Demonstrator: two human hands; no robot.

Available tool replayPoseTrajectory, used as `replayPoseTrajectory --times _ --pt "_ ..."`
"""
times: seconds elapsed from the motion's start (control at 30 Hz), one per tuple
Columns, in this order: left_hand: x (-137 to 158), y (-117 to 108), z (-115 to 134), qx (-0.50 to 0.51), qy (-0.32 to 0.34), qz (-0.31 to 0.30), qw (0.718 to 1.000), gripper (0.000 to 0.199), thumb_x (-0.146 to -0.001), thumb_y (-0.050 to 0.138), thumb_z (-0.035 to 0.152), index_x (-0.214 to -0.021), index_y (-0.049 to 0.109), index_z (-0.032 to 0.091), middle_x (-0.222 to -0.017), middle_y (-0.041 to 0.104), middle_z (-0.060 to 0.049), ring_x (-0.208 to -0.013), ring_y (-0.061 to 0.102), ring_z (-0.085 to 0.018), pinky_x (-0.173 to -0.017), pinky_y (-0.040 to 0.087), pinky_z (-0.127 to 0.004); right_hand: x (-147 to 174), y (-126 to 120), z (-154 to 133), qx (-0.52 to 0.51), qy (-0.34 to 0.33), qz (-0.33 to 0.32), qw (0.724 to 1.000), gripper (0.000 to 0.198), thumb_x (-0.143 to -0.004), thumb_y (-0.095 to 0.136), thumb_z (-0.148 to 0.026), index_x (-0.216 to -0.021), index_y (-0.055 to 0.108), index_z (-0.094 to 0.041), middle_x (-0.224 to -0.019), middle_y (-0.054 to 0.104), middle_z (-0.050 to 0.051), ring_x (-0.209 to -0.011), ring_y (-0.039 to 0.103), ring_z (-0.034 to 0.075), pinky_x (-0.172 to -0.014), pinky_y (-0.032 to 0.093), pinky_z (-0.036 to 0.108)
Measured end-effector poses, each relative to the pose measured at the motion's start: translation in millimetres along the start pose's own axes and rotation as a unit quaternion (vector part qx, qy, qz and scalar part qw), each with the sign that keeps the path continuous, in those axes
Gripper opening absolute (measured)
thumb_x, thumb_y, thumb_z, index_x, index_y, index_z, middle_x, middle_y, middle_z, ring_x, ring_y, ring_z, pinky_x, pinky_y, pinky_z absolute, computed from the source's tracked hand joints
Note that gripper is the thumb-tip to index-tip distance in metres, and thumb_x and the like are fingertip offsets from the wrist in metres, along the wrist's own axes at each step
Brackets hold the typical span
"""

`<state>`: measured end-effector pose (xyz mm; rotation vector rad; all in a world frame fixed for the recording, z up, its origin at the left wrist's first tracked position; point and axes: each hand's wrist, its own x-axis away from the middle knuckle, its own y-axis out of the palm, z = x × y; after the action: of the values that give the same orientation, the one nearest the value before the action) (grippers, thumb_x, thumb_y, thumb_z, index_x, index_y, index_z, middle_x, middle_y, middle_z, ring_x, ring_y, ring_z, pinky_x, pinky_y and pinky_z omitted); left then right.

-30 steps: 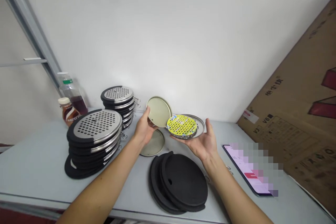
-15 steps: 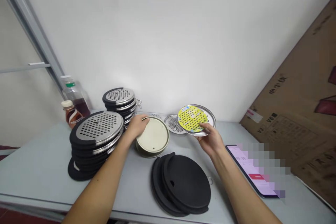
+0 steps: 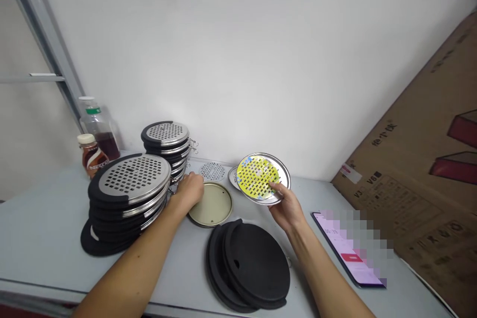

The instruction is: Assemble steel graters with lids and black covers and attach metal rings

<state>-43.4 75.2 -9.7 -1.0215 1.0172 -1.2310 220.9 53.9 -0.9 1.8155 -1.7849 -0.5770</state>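
Note:
My right hand [image 3: 286, 206] holds a round shiny metal plate [image 3: 285, 174], tilted up. A yellow perforated disc [image 3: 257, 179] lies against its face, with my thumb on its edge. My left hand [image 3: 191, 190] is closed at the upper left edge of a shallow, olive-cream round dish [image 3: 212, 206], its fingertips hidden. Behind the dish lies a perforated metal disc [image 3: 211, 171]. Another metal disc [image 3: 233, 177] is partly covered by the yellow one. Two overlapping black round covers [image 3: 259, 263] lie in front, between my forearms.
At left stand two stacks of black-edged round pieces topped by perforated metal, a near stack [image 3: 130, 179] and a far stack [image 3: 166, 134]. Behind them are a brown bottle [image 3: 91, 156] and a clear bottle [image 3: 102, 131]. On the right are a phone [image 3: 350, 253] and a large cardboard box [image 3: 417, 198].
The cream round piece at my left hand was tilted up; now the dish there lies flat. My left hand has lowered slightly. The plate and yellow disc shifted left in view.

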Motion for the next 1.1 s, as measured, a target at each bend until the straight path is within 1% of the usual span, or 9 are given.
replayPoseTrajectory --times 0.07,0.17,0.23,0.37,0.7,0.83,0.9,1.0,1.1 --pt "3 1 1 -0.012 0.001 -0.005 1.0 0.025 -0.087 0.049 0.018 -0.091 0.073 0.012 -0.099 0.07 -0.019 -0.097 0.065 -0.028 -0.086 0.049 -0.041 1 1 2 0.005 0.003 -0.003 1.0 0.025 -0.068 0.072 -0.014 -0.094 0.07 -0.015 -0.096 0.076 0.008 -0.104 0.067 0.029 -0.093 0.055 0.042" --pt "8 3 6 -0.024 -0.007 0.0 1.0 0.027 -0.083 0.046 0.009 -0.093 0.072 0.011 -0.1 0.067 -0.022 -0.099 0.063 -0.031 -0.083 0.049 -0.041 2 2 6 0.007 0.011 -0.007 1.0 0.027 -0.069 0.072 -0.015 -0.096 0.07 -0.015 -0.096 0.076 0.009 -0.107 0.066 0.031 -0.096 0.053 0.044" --pt "12 7 12 -0.028 -0.02 0.016 0.999 0.033 -0.08 0.045 0.006 -0.1 0.07 0.01 -0.106 0.064 -0.025 -0.104 0.06 -0.034 -0.082 0.049 -0.041 2 3 9 0.008 0.016 -0.011 1.0 0.031 -0.069 0.073 -0.015 -0.099 0.07 -0.014 -0.096 0.076 0.009 -0.107 0.066 0.031 -0.097 0.052 0.044" --pt "16 19 20 -0.031 -0.057 0.061 0.996 0.04 -0.084 0.036 0.006 -0.116 0.06 0.008 -0.114 0.058 -0.025 -0.11 0.053 -0.035 -0.083 0.048 -0.044 2 3 10 0.01 0.015 -0.011 1.0 0.039 -0.069 0.073 -0.016 -0.108 0.069 -0.016 -0.095 0.076 0.008 -0.105 0.067 0.031 -0.096 0.053 0.046" --pt "17 39 16 -0.014 -0.055 0.124 0.991 0.031 -0.089 0.039 0.015 -0.113 0.057 0.008 -0.112 0.057 -0.022 -0.109 0.052 -0.035 -0.085 0.045 -0.044 2 2 11 -0.001 0.027 -0.039 0.999 0.041 -0.068 0.072 -0.014 -0.109 0.069 -0.015 -0.098 0.076 0.009 -0.099 0.069 0.03 -0.094 0.053 0.045" --pt "17 36 16 0.014 -0.037 0.152 0.988 0.03 -0.086 0.042 0.012 -0.11 0.059 0.008 -0.107 0.058 -0.023 -0.106 0.053 -0.037 -0.083 0.045 -0.047 1 -4 3 0.057 0.05 -0.092 0.993 0.033 -0.069 0.075 -0.017 -0.101 0.071 -0.013 -0.095 0.076 0.011 -0.092 0.071 0.029 -0.09 0.054 0.042" --pt "18 29 19 0.037 -0.015 0.178 0.983 0.031 -0.084 0.045 0.01 -0.111 0.059 0.008 -0.106 0.058 -0.022 -0.106 0.052 -0.037 -0.084 0.045 -0.048 -1 -9 -4 0.104 0.038 -0.108 0.988 0.031 -0.069 0.078 -0.021 -0.098 0.072 -0.012 -0.093 0.076 0.012 -0.085 0.072 0.028 -0.085 0.054 0.04" --pt "21 12 27 0.086 0.046 0.225 0.969 0.035 -0.084 0.049 0.012 -0.118 0.056 0.014 -0.109 0.058 -0.016 -0.109 0.052 -0.031 -0.092 0.043 -0.044 -3 -17 -15 0.172 -0.009 -0.087 0.981 0.033 -0.066 0.083 -0.03 -0.093 0.073 -0.014 -0.086 0.076 0.01 -0.075 0.072 0.026 -0.076 0.054 0.037" --pt "27 -4 39 0.141 0.108 0.256 0.95 0.026 -0.092 0.045 0.02 -0.114 0.057 0.019 -0.106 0.059 -0.009 -0.102 0.056 -0.022 -0.093 0.045 -0.033 -4 -22 -24 0.228 -0.047 -0.064 0.971 0.039 -0.062 0.085 -0.037 -0.091 0.074 -0.014 -0.082 0.076 0.008 -0.075 0.07 0.025 -0.07 0.053 0.033"
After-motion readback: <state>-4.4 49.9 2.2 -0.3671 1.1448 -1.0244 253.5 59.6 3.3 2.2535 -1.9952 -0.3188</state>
